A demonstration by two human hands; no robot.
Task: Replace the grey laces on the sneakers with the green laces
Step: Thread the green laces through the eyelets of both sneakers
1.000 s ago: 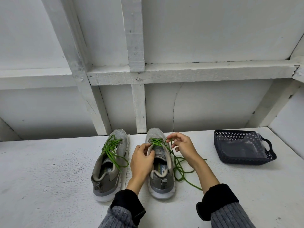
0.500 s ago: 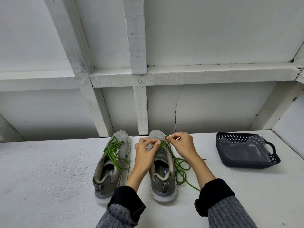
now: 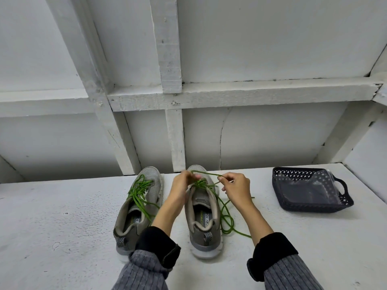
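Note:
Two grey sneakers stand side by side on the white table, toes away from me. The left sneaker (image 3: pixel 137 208) carries a green lace (image 3: pixel 139 194) with loose ends over its side. The right sneaker (image 3: pixel 205 218) has a green lace (image 3: pixel 225 214) through its front eyelets, and the slack coils on the table to its right. My left hand (image 3: pixel 181 186) pinches that lace near the toe. My right hand (image 3: pixel 236 187) pinches the same lace a little to the right, and a strand runs taut between the two hands.
A dark mesh basket (image 3: pixel 310 207) holding a clear plastic bag sits at the right of the table. White wooden beams and a wall rise directly behind the sneakers. The table (image 3: pixel 62 216) stretches bare to the left.
Both hands have moved forward from the tongue to the toe end of the right sneaker. My right hand has drawn the green lace out to the right, pulling a strand taut.

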